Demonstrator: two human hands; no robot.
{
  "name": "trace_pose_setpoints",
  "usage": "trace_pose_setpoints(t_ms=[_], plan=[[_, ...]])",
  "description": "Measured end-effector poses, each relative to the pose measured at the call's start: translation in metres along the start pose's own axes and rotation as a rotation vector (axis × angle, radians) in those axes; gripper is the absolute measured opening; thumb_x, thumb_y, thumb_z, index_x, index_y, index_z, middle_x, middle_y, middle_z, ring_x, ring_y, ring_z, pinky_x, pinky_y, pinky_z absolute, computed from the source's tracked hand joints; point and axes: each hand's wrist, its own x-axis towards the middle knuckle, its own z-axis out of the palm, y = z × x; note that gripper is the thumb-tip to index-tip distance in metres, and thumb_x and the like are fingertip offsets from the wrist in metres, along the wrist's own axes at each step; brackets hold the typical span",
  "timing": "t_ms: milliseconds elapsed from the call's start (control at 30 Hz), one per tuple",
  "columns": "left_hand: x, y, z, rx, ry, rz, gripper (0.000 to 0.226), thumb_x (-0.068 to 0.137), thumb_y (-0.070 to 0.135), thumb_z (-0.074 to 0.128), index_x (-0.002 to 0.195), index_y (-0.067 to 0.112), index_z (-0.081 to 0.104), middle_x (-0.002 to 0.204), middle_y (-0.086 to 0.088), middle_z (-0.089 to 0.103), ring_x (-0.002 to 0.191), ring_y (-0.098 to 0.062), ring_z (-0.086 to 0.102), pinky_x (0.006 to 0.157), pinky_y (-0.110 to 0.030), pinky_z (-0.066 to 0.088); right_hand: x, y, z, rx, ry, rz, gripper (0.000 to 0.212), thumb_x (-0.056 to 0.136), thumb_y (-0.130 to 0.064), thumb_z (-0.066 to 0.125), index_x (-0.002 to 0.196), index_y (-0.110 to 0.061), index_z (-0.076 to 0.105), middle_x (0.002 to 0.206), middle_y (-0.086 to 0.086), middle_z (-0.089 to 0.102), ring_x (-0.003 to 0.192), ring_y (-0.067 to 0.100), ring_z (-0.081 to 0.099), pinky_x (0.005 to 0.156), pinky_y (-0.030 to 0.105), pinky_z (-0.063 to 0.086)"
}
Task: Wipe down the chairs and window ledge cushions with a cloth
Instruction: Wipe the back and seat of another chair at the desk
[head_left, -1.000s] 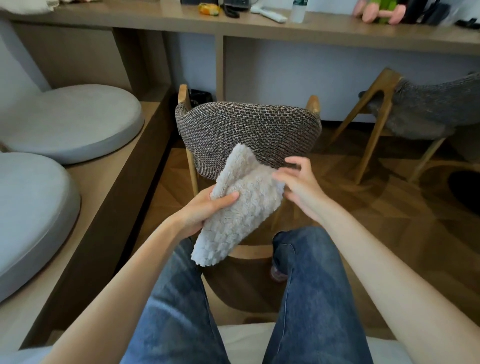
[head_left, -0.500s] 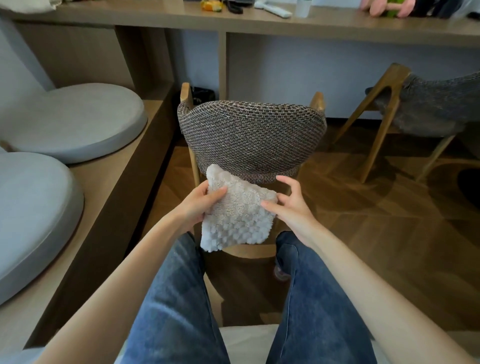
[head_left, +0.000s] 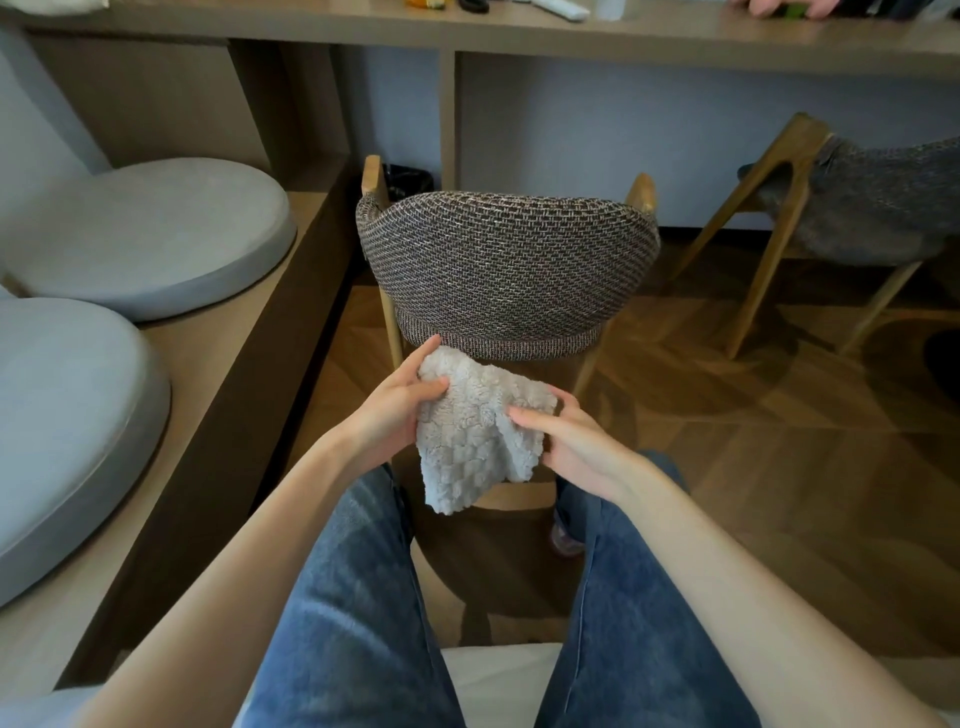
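A fluffy white cloth (head_left: 470, 431) hangs between my two hands, just below the back of a woven brown chair (head_left: 509, 270). My left hand (head_left: 397, 405) pinches its upper left corner between thumb and fingers. My right hand (head_left: 566, 441) holds its right edge, index finger lying across the front. Two round grey cushions sit on the wooden window ledge at left, one farther (head_left: 150, 234) and one nearer (head_left: 62, 426). A second chair (head_left: 852, 208) with grey fabric stands at the right.
A long wooden desk (head_left: 571, 36) runs along the back with small items on it. The ledge edge (head_left: 249, 395) rises close on the left of my knees. Parquet floor (head_left: 753, 441) spreads to the right.
The cloth has come down from in front of the chair back to below it. Both hands have drawn closer together and lower, folding the cloth smaller.
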Motion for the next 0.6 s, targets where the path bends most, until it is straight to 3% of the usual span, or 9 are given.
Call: trace_pose_setpoints(t_ms=[100,167,233,333,400,467,533,600], plan=[[-0.002,0.001,-0.004,0.053,-0.001,0.052,0.064,0.099,0.005,0.042,0.143,0.048,0.026,0.128,-0.001,0.059,0.109,-0.021,0.064,0.082,-0.04,0.057,-0.002,-0.004,0.0,-0.076,0.1,-0.111,0.097,0.061,-0.018,0.085,0.141,-0.022,0.03,0.118,0.008,0.065,0.108,0.017,0.064,0.095,0.033,0.048],[-0.002,0.002,-0.005,0.117,0.001,0.082,0.062,0.1,0.007,0.042,0.139,0.053,0.03,0.121,-0.01,0.064,0.109,-0.024,0.064,0.086,-0.043,0.056,-0.003,-0.005,-0.003,-0.227,0.145,-0.208,0.087,0.071,-0.016,0.082,0.137,-0.032,0.029,0.11,0.006,0.069,0.105,0.014,0.065,0.093,0.027,0.047],[-0.002,0.002,-0.006,0.2,-0.017,0.098,0.061,0.096,0.013,0.053,0.136,0.055,0.036,0.121,-0.004,0.064,0.108,-0.018,0.065,0.085,-0.037,0.056,-0.004,-0.006,-0.005,-0.309,0.136,-0.316,0.075,0.081,-0.009,0.075,0.132,-0.041,0.03,0.101,0.001,0.073,0.101,0.011,0.067,0.082,0.021,0.052],[-0.002,0.002,-0.01,0.54,-0.086,0.141,0.089,0.073,0.015,0.081,0.139,0.052,0.033,0.132,0.02,0.045,0.111,0.004,0.055,0.091,-0.019,0.048,-0.008,-0.015,-0.002,-0.472,0.042,-0.408,0.074,0.079,-0.009,0.076,0.129,-0.047,0.038,0.125,-0.001,0.061,0.113,0.007,0.06,0.092,0.021,0.049],[0.001,0.001,-0.01,0.828,-0.086,0.178,0.101,0.066,0.009,0.085,0.145,0.039,0.03,0.133,0.015,0.04,0.11,0.0,0.048,0.097,-0.019,0.041,-0.01,-0.02,0.0,-0.789,-0.001,-0.48,0.078,0.072,-0.01,0.081,0.134,-0.039,0.044,0.135,-0.012,0.049,0.119,-0.009,0.046,0.097,0.006,0.035],[0.005,-0.001,-0.009,1.052,-0.037,0.245,0.089,0.067,0.007,0.084,0.141,0.026,0.04,0.126,0.009,0.047,0.113,-0.007,0.046,0.096,-0.019,0.035,-0.008,-0.019,0.001,-1.047,0.03,-0.544,0.066,0.072,-0.009,0.08,0.13,-0.029,0.057,0.126,-0.012,0.055,0.112,-0.01,0.047,0.089,-0.001,0.031],[0.01,0.0,-0.009,1.145,0.075,0.298,0.057,0.07,0.011,0.081,0.122,0.022,0.06,0.108,0.009,0.059,0.105,-0.011,0.055,0.083,-0.014,0.039,-0.006,-0.017,0.0,-1.156,0.128,-0.558,0.042,0.077,-0.013,0.077,0.116,-0.023,0.068,0.107,-0.007,0.061,0.099,0.002,0.054,0.078,0.005,0.036],[0.013,0.004,-0.01,1.187,0.197,0.343,0.029,0.074,0.017,0.078,0.102,0.019,0.069,0.086,0.011,0.057,0.089,-0.01,0.055,0.068,-0.015,0.038,-0.003,-0.02,-0.003,-1.193,0.236,-0.557,0.026,0.081,-0.023,0.075,0.106,-0.019,0.071,0.094,-0.003,0.053,0.084,0.008,0.051,0.068,0.011,0.036]])
